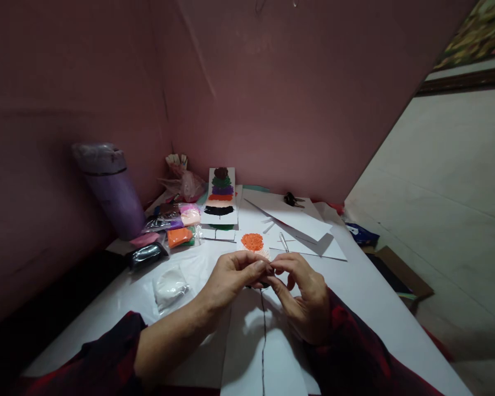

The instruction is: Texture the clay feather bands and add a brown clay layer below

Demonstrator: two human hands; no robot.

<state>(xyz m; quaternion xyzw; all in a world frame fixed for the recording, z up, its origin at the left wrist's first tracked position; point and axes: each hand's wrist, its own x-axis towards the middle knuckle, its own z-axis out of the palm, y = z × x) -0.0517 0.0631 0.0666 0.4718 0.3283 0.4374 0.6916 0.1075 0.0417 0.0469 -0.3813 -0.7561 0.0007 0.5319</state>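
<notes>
My left hand [233, 278] and my right hand [303, 294] meet over the white table [367, 286], fingertips pinched together on a small dark piece I cannot make out clearly. A thin dark strand [264, 324] runs down from below the fingers across a white sheet [247, 346]. Just beyond the fingers lies a small card with an orange clay shape [252, 242]. A silver pen-like tool [284, 242] lies to the right of it.
Bags of coloured clay [177, 225] and a white clay bag [170, 286] lie at left. A purple tumbler [111, 190] stands by the wall. A card with stacked clay colours [220, 198] leans at the back. Loose white sheets [301, 223] and keys [291, 199] lie behind.
</notes>
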